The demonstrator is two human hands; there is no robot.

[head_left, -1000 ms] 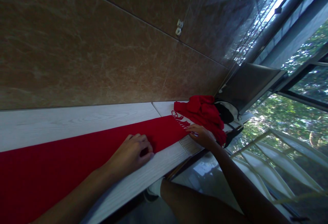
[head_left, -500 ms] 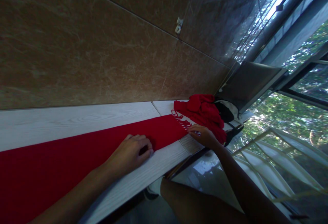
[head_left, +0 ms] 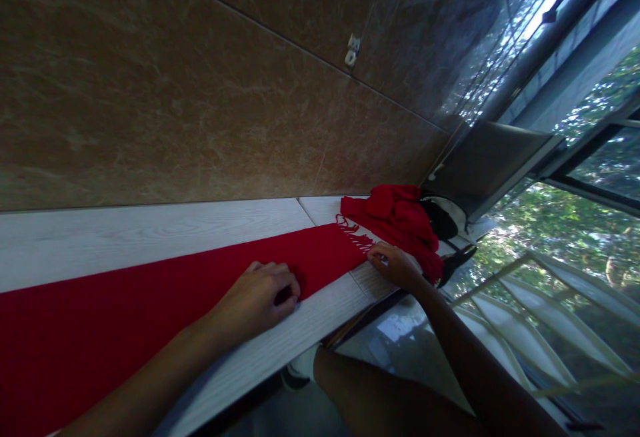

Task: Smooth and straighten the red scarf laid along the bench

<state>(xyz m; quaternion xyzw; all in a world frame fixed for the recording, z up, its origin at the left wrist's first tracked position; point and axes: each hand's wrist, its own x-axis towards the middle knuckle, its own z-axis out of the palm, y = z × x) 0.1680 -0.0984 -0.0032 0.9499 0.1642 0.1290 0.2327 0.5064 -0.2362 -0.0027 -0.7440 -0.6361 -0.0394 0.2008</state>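
A long red scarf (head_left: 150, 297) lies flat along a white wood-grain ledge (head_left: 125, 234), its fringed end (head_left: 356, 237) at the right. My left hand (head_left: 257, 300) rests on the scarf's near edge with the fingers curled, pinching the cloth. My right hand (head_left: 395, 265) is at the corner by the fringe, fingers closed on the edge of the scarf. A crumpled heap of red cloth (head_left: 400, 220) sits just beyond the fringe.
A brown marble wall (head_left: 200, 90) rises behind the ledge with a small white clip (head_left: 352, 50) on it. A black and white bag (head_left: 447, 224) lies past the red heap. A window with trees outside is at the right. My bare leg (head_left: 380, 397) shows below the ledge.
Both hands stay nearly where they were. The right hand has drawn slightly closer to the fringe, which looks a little more bunched.
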